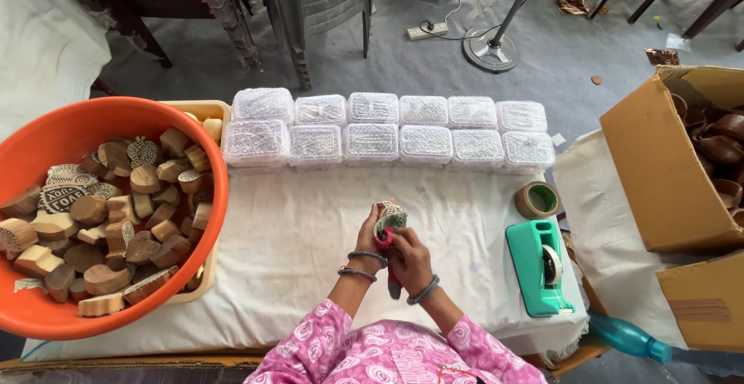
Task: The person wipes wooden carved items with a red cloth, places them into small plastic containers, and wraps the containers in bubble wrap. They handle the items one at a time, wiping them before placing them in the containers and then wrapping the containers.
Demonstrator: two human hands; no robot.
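My left hand holds a small carved wooden block above the white cloth-covered table. Right beside it, my right hand presses a pink-handled brush against the block; the brush handle sticks down below my wrist. Both hands are close together at the table's front middle. Bangles circle both wrists, and pink patterned sleeves show at the bottom.
An orange tub full of several carved wooden blocks sits at the left. Two rows of bubble-wrapped packets line the far edge. At the right stand a teal tape dispenser, a tape roll, a cardboard box and a blue bottle.
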